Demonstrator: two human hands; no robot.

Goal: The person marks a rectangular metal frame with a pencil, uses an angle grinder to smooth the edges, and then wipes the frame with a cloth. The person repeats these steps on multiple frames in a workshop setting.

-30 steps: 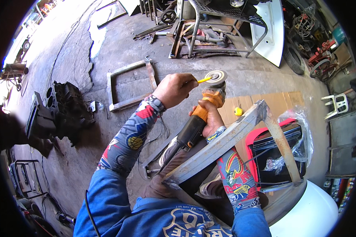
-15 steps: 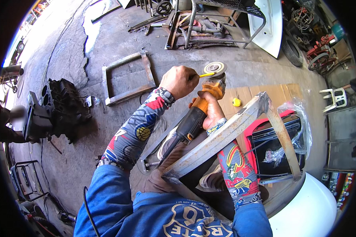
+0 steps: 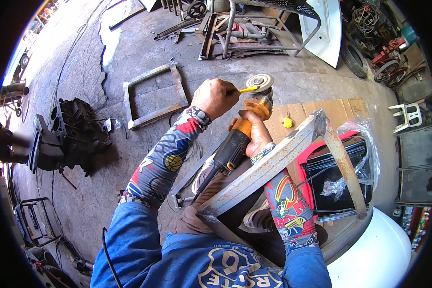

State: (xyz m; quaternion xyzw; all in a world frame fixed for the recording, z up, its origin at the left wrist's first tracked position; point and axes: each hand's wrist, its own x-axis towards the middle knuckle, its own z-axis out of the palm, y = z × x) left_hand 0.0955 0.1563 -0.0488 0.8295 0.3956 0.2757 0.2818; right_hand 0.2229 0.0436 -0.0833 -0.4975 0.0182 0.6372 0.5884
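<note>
My left hand [image 3: 214, 98] is closed around a thin yellow pencil [image 3: 247, 89]. Its tip reaches the round, pale disc [image 3: 259, 81] on the head of an angle grinder [image 3: 234, 148]. That tool has an orange front body and a black rear handle. From its right side, my right hand [image 3: 258, 130] grips the orange body, disc end pointing away from me. A rusty grey metal frame [image 3: 269, 165] stands across my right forearm, which passes beneath its upper bar. The left fingertips are partly hidden by the hand itself.
A square metal frame [image 3: 156, 96] lies on the concrete floor, with a dark engine block [image 3: 77, 129] to its left. Cardboard [image 3: 300, 113] carries a yellow tape measure [image 3: 287, 122]. A red-edged panel [image 3: 302, 163] with plastic wrap and a white panel [image 3: 374, 249] are on the right.
</note>
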